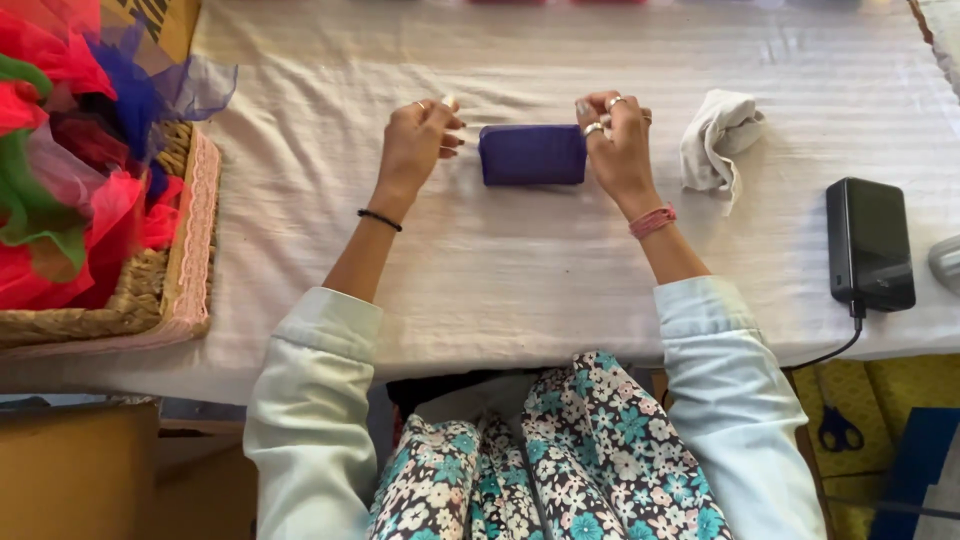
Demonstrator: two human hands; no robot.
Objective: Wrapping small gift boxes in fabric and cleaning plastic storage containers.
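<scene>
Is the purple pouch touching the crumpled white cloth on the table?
Apart. The head view shows the right hand and bare tablecloth between the purple pouch and the crumpled white cloth.

A single head-worn camera looks steeply down, from close range, at the white-covered table [560,270] ahead.

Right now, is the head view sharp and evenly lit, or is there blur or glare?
Head view: soft overall; hands, left and right, and the purple pouch lack fine detail; bright daylight nearly washes out the white tablecloth; black device shows faint sheen; shadows beneath the table.
</scene>
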